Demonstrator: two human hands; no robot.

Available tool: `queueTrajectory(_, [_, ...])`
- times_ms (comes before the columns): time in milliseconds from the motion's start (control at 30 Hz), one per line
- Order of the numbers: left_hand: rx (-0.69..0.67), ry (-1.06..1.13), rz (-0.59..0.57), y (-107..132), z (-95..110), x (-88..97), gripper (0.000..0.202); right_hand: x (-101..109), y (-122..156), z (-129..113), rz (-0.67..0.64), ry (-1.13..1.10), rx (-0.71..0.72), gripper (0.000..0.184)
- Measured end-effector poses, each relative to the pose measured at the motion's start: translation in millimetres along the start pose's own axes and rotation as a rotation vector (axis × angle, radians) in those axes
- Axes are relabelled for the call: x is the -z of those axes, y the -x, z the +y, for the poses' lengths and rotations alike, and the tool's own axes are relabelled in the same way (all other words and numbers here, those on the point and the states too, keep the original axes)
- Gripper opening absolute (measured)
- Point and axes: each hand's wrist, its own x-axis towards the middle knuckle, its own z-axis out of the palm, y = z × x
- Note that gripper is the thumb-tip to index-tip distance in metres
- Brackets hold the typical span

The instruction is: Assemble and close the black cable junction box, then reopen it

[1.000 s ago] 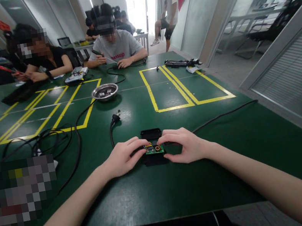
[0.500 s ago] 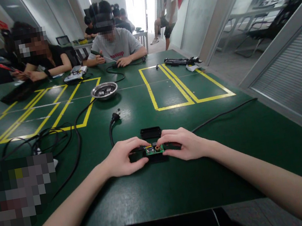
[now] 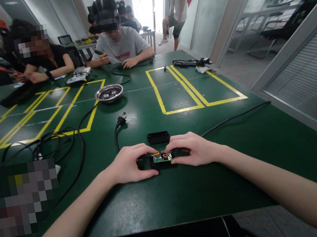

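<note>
Green circuit board (image 3: pixel 162 157) pinched between both hands.
Left hand (image 3: pixel 130 164) and right hand (image 3: pixel 193 149) clamp its ends on bench (image 3: pixel 172 197); black cover (image 3: pixel 158 137) just behind.

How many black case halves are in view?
2: loose half just beyond the circuit board; lower half under it, held between left hand and right hand. More may be hidden.

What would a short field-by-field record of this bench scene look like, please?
Left hand: fingertips pinch the circuit board's left end
Right hand: fingertips pinch its right end
Circuit board: green, sitting in a black shell on the table
Just beyond: loose black cover, untouched
Farther off: plug, metal bowl
</note>
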Motion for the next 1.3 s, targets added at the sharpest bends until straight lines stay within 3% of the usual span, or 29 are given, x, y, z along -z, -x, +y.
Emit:
queueTrajectory(367, [-0.062,-0.015,0.004,1,6,-0.3,0.029,0,0,-4,-0.002,-0.032,0.015,0.020])
queueTrajectory(500, [-0.023,-0.004,-0.007,0,2,-3.0,0.021,0,0,-2,-0.018,-0.032,0.001,0.027])
queueTrajectory(833, [0.142,-0.007,0.006,0,-7,-2.0,0.015,0,0,13,0.041,0.120,-0.181,0.013])
queueTrajectory(1067, [0.172,0.034,-0.002,-2,-8,1.5,0.003,3,0,15,0.025,0.108,-0.156,0.018])
queueTrajectory(1300, [0.085,-0.099,0.008,-2,-12,4.1,0.020,4,-1,16,0.031,0.190,-0.176,0.027])
